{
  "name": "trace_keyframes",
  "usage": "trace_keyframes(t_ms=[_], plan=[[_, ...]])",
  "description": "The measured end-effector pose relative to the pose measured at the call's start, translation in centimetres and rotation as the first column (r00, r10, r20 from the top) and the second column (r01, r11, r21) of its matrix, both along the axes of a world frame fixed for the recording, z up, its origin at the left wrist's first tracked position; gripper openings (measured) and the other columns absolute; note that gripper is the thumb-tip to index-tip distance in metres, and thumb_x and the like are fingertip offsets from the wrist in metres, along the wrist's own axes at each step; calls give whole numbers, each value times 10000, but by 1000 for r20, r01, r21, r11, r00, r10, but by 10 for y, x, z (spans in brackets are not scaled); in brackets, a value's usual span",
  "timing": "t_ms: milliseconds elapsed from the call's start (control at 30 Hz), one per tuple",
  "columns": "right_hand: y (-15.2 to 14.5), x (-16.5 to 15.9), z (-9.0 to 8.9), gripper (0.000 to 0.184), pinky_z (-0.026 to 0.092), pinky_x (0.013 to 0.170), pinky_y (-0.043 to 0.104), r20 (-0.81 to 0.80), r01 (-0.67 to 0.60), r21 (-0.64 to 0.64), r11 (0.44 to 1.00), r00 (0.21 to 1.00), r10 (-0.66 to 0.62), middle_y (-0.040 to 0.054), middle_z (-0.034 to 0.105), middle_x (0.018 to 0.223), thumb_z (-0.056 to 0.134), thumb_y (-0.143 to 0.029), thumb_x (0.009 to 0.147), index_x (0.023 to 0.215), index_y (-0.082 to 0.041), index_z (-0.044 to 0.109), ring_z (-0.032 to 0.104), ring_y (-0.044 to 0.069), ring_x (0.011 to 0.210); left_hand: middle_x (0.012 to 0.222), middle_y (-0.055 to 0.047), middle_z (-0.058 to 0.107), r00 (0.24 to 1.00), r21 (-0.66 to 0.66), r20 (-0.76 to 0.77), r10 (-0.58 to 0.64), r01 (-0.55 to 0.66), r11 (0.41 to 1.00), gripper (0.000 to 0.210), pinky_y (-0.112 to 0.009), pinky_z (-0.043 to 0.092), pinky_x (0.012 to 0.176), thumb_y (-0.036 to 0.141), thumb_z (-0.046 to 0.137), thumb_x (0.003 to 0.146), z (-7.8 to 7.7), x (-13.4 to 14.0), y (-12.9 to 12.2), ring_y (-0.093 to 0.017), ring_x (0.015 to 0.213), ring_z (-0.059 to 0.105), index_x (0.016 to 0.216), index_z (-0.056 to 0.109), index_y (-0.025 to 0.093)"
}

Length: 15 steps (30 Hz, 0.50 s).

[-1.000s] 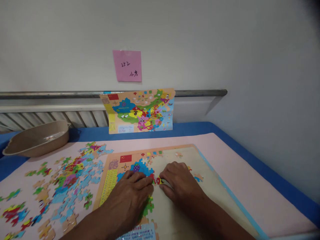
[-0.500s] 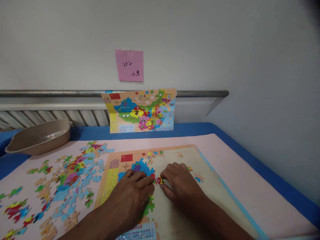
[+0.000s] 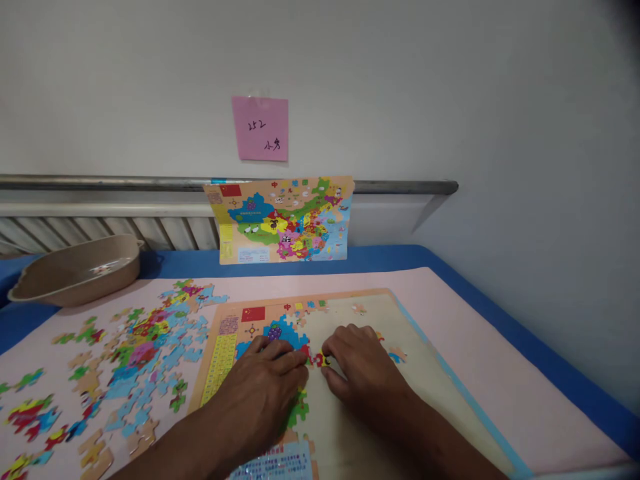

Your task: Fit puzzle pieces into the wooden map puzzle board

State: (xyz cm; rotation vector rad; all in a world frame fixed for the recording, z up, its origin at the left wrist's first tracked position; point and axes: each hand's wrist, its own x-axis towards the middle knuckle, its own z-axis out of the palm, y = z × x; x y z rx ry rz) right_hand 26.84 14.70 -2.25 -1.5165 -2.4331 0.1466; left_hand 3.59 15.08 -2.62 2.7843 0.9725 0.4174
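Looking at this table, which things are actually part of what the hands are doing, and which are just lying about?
In use:
- left hand and right hand, resting on the puzzle board
- red-and-yellow piece between the fingertips
- loose puzzle pieces
- reference map picture propped against the wall

Lying about:
- beige basin
- pink sticky note
- metal rail

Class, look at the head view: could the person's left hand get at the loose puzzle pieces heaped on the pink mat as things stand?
Probably yes. The left hand rests on the puzzle board, and the loose puzzle pieces lie just to its left on the pink mat, with nothing standing between them.
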Motion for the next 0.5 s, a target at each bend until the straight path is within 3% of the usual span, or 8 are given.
trace_keyframes(t_ms=[267, 500], plan=[[2, 2, 6, 196, 274, 838, 400, 1, 7, -16, 1000, 1000, -7, 49, 606, 1029, 726, -41, 890, 1022, -181, 689, 503, 256, 975, 1333, 35, 701, 1000, -24, -19, -17, 17, 1000, 142, -470, 349, 959, 230, 568, 1004, 7, 0, -1, -239, 1148, 603, 1120, 644, 260], [-8, -15, 6, 122, 274, 850, 415, 27, -77, -19, 997, 997, 78, 41, 613, 1081, 759, -108, 938, 1004, -197, 709, 484, 256, 1006, 1189, -15, 737, 1000, -71, -2, -8, 8, 997, 148, -458, 409, 932, 201, 545, 984, 10, 1, 1, -257, 1082, 623, 1023, 680, 247]])
